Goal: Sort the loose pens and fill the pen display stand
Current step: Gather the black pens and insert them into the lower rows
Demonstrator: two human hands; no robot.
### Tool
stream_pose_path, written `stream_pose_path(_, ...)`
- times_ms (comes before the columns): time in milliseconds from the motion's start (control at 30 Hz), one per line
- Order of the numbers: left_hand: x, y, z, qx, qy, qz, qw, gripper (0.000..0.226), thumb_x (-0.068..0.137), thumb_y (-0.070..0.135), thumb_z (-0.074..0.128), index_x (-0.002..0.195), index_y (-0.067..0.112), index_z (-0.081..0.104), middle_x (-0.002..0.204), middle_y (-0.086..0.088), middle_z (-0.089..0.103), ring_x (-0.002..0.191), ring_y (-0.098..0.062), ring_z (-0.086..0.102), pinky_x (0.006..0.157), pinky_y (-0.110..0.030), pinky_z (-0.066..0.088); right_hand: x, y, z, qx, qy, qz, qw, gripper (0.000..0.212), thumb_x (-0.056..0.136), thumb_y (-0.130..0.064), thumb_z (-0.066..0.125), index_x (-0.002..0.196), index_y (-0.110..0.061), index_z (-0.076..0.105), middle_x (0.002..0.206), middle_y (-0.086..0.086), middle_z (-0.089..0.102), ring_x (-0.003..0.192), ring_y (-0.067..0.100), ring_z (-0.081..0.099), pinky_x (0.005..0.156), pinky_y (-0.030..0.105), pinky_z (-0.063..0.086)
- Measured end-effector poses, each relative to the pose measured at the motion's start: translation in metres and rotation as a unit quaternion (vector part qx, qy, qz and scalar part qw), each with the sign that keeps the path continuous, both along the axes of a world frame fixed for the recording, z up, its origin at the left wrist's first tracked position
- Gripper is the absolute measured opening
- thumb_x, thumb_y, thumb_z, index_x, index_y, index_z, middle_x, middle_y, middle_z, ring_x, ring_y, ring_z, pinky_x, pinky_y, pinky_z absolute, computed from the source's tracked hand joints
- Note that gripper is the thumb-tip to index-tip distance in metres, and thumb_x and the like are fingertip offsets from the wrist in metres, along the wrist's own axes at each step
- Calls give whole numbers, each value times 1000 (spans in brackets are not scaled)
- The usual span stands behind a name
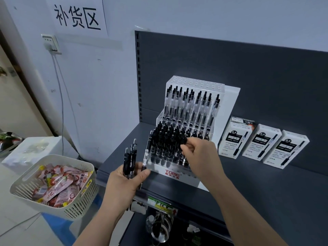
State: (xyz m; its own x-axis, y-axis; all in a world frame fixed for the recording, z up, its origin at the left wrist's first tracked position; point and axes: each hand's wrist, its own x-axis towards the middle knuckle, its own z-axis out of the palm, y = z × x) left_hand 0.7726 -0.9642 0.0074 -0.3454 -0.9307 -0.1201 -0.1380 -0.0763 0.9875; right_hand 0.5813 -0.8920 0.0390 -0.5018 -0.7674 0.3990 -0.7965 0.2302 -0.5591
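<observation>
The pen display stand (173, 172) sits at the left end of the dark shelf (266, 192), its labelled base close to the shelf's near edge and its tall rear tier close to the back panel (213, 68); bare shelf lies open to the right of the base, near me, while three pen boxes (262, 146) stand in a row further right, well apart from the stand. Beyond the shelf's left edge, lower down, a slotted basket (26, 178) of snack packets rests on the pale desk (17, 219).

My left grip (129, 181) hovers at the stand's near left corner, curled round a bundle of loose pens (130, 160) that point upward; one clear-barrelled pen (146, 153) stands a little apart from the bundle, on the stand's side, with my thumb pressed against its lower end.

My right grip (200, 157) is over the front rows, thumb and forefinger pinched together on the black top of a pen (183, 142) among the packed dark pens (whether its tip sits in a hole I cannot tell); the rear tier's clear pens stand upright beyond it.
</observation>
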Motion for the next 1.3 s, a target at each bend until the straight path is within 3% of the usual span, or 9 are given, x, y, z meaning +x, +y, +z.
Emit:
stream_pose_path(167,3,-3,-3,-1,-1,-8,1000,18,71,18,82,84,15,70,52,12,61,46,0,51,52,-18,40,4,-13,-7,74,18,-16,997,36,94,-18,54,61,-9,44,64,11,61,63,26,60,63,37,50)
stream_pose_path(367,0,-1,-4,5,-3,-37,999,20,72,19,82,86,12,69,50,10,58,43,0,49,51,-18,39,4,-6,-2,92,-39,-26,995,44,94,-28,53,63,2,58,62,15,65,59,29,65,62,40,56)
stream_pose_path(533,-13,9,-5,-3,-9,-76,997,19,70,15,84,81,12,69,54,9,61,42,0,49,51,-19,39,21,13,15,-2,-285,34,958,30,95,-29,59,78,-6,68,60,3,67,49,13,62,48,25,51)
stream_pose_path(633,-18,14,-3,2,1,-117,993,13,74,14,80,78,13,68,61,-1,68,44,-6,47,49,-21,39,21,16,16,-21,-386,64,920,11,92,-14,63,93,-4,68,66,9,70,52,11,62,52,20,51)
stream_pose_path(767,-20,15,-5,-10,-6,-141,990,8,79,21,76,80,18,68,76,-8,74,42,-4,46,51,-24,38,15,23,16,-46,-453,70,888,9,89,-2,64,95,4,67,73,17,72,62,19,69,60,24,58)
stream_pose_path(900,-17,8,-8,-27,-20,-107,994,21,78,40,71,83,19,69,64,-9,66,46,-11,48,48,-25,41,-3,34,23,-144,-372,-5,917,7,85,-7,70,91,-10,71,73,5,74,66,17,72,64,22,59)
stream_pose_path(1033,-11,1,-10,25,11,-103,994,39,81,49,62,75,14,48,55,-1,45,46,-14,38,44,-26,35,-8,32,19,-168,-266,-46,948,13,86,-12,71,90,-25,67,72,-3,73,71,11,72,72,24,59)
stream_pose_path(1133,-12,-1,-13,96,75,-117,986,34,96,38,51,77,12,42,59,-1,37,47,-13,31,42,-25,28,-3,24,14,-142,-205,-39,968,17,87,-17,70,89,-33,64,76,-7,72,74,8,71,76,29,60)
stream_pose_path(1300,-11,-3,-11,134,108,-130,976,9,94,9,39,86,11,41,61,-5,38,50,-15,29,41,-25,26,-5,18,17,-87,-110,-40,989,11,89,-20,69,96,-12,72,76,-6,71,73,7,69,74,26,59)
